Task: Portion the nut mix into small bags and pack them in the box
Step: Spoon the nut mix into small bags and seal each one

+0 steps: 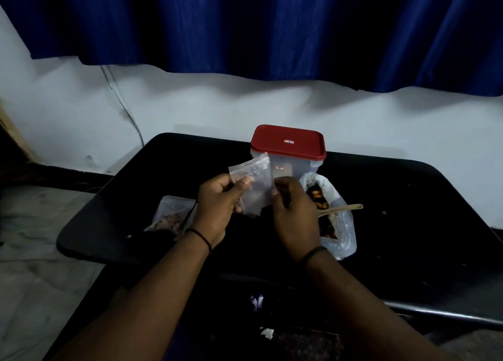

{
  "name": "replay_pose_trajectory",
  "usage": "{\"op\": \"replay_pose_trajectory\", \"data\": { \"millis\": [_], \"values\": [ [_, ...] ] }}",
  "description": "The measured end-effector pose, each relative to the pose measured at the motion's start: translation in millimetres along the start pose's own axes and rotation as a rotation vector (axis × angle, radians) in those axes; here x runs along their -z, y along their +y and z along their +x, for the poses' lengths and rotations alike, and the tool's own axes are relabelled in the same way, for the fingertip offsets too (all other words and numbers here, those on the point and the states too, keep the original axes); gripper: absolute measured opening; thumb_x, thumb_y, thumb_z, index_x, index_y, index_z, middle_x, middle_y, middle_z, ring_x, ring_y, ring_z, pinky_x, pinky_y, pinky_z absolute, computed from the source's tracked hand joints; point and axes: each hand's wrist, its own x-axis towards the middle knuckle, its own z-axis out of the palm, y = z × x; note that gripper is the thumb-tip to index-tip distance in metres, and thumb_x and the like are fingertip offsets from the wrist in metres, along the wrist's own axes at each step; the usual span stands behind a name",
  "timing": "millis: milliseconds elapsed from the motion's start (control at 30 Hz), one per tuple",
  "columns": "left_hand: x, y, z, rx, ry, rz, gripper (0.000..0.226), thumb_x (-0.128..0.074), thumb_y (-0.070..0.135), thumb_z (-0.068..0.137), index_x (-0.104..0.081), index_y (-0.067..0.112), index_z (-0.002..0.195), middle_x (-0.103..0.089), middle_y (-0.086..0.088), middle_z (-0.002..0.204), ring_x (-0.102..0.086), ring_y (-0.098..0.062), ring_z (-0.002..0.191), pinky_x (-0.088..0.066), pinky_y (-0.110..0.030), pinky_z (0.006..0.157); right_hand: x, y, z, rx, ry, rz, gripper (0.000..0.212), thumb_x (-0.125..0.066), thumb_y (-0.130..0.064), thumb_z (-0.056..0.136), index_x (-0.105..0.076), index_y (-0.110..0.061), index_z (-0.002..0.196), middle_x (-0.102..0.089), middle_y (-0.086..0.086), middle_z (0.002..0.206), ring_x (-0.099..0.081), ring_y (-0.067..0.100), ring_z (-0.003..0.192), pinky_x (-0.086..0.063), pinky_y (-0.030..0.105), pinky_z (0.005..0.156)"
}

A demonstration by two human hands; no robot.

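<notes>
Behind everything a dark blue curtain [272,25] is hanging over a pale wall [217,107], and a thin cable [122,107] is running down that wall toward the black table [408,224]. This table is showing a rounded left corner and a long far edge. Its right half is lying open, with only some small pale specks on it, while the things are sitting close together in the middle.

One clear box [288,167] with a red lid [288,142] is standing near the far edge, and the lid is sitting closed on it. Just in front of the box, both hands are holding one small clear bag [257,186] up above the table. The left hand [217,205] is pinching the bag's left side between thumb and curled fingers. The right hand [292,211] is gripping the right edge, also with curled fingers. I cannot tell whether anything is inside this small bag.

Two larger plastic bags are lying on the table — one open bag of nut mix [332,219] just to the right of the right hand, and one second clear bag [171,213] to the left, partly hidden behind the left wrist. One pale spoon [340,210] is resting in the nut mix bag, with its handle pointing to the right. Each wrist is wearing one dark band.
</notes>
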Motion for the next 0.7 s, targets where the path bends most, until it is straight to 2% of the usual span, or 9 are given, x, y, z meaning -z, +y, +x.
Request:
{"op": "replay_pose_trajectory", "data": {
  "millis": [100,200,267,367,400,467,567,633,700],
  "values": [
    [-3.3,-1.0,-1.6,-0.107,-0.018,0.110,0.018,-0.072,0.009,0.087,-0.068,0.011,0.070,-0.057,0.011,0.051,-0.048,0.001,0.050,-0.040,-0.017,0.050,15.1,-5.8,4.6,0.103,0.101,-0.051,0.038,-0.062,-0.026,0.093,-0.053,-0.021,0.130,-0.063,-0.003,0.121,-0.060,0.011,0.109,-0.051,0.030,0.089],
    [-0.9,-4.6,-1.7,-0.213,-0.051,0.198,0.012,-0.077,0.008,0.082,-0.070,0.012,0.073,-0.065,0.009,0.067,-0.060,-0.001,0.064,-0.047,-0.017,0.060,23.5,-6.0,9.5,0.160,0.043,-0.050,0.046,-0.066,-0.028,0.091,-0.052,-0.024,0.134,-0.060,-0.005,0.127,-0.055,0.006,0.111,-0.046,0.020,0.090],
    [1.0,-8.5,-0.5,-0.288,-0.070,0.271,0.009,-0.080,0.011,0.079,-0.073,0.007,0.077,-0.066,0.002,0.076,-0.064,-0.008,0.072,-0.050,-0.021,0.064,25.8,-0.5,10.1,0.229,-0.004,-0.098,0.041,-0.067,-0.025,0.091,-0.056,-0.026,0.130,-0.062,-0.006,0.120,-0.056,0.004,0.103,-0.048,0.017,0.084],
    [0.1,-12.8,0.4,-0.341,-0.092,0.357,0.016,-0.083,0.013,0.076,-0.070,0.004,0.072,-0.062,-0.001,0.077,-0.060,-0.008,0.071,-0.048,-0.020,0.065,27.5,7.5,10.0,0.269,0.006,-0.133,0.034,-0.068,-0.019,0.089,-0.059,-0.029,0.120,-0.064,-0.006,0.113,-0.058,0.012,0.102,-0.052,0.032,0.080],
    [-0.8,-13.5,0.9,-0.356,-0.099,0.383,0.018,-0.084,0.013,0.075,-0.068,0.004,0.070,-0.060,-0.001,0.076,-0.058,-0.007,0.071,-0.046,-0.016,0.064,28.3,8.8,10.9,0.274,0.025,-0.149,0.032,-0.068,-0.018,0.088,-0.060,-0.029,0.117,-0.064,-0.007,0.111,-0.057,0.013,0.102,-0.050,0.030,0.081],
    [-2.6,-14.6,1.7,-0.379,-0.114,0.420,0.021,-0.085,0.012,0.074,-0.064,0.013,0.067,-0.058,0.002,0.075,-0.056,-0.005,0.071,-0.044,-0.012,0.065,30.5,9.9,13.7,0.309,0.050,-0.217,0.024,-0.069,-0.018,0.087,-0.064,-0.027,0.108,-0.064,-0.006,0.107,-0.055,0.014,0.102,-0.042,0.017,0.084],
    [-4.7,-15.4,0.0,-0.366,-0.145,0.450,0.026,-0.085,0.018,0.074,-0.061,0.027,0.070,-0.058,0.009,0.076,-0.057,-0.003,0.070,-0.046,-0.016,0.067,33.5,10.0,16.1,0.348,0.041,-0.299,0.013,-0.070,-0.015,0.085,-0.067,-0.024,0.094,-0.062,-0.004,0.100,-0.053,0.013,0.097,-0.032,0.006,0.082],
    [-6.0,-10.6,-5.5,-0.296,-0.230,0.355,0.016,-0.080,0.034,0.076,-0.068,0.024,0.078,-0.065,0.005,0.078,-0.061,-0.005,0.073,-0.049,-0.022,0.068,34.8,10.8,15.7,0.354,0.034,-0.321,0.012,-0.070,-0.012,0.084,-0.067,-0.022,0.090,-0.061,-0.002,0.096,-0.052,0.014,0.095,-0.031,0.006,0.078],
    [-8.7,-1.6,-12.0,-0.200,-0.287,0.214,0.027,-0.068,0.050,0.080,-0.071,0.023,0.085,-0.070,0.000,0.083,-0.064,-0.008,0.079,-0.051,-0.023,0.073,35.1,12.1,15.8,0.377,0.036,-0.344,0.010,-0.067,-0.011,0.082,-0.067,-0.019,0.089,-0.061,0.000,0.096,-0.052,0.017,0.095,-0.029,0.011,0.074]
  ]
}}
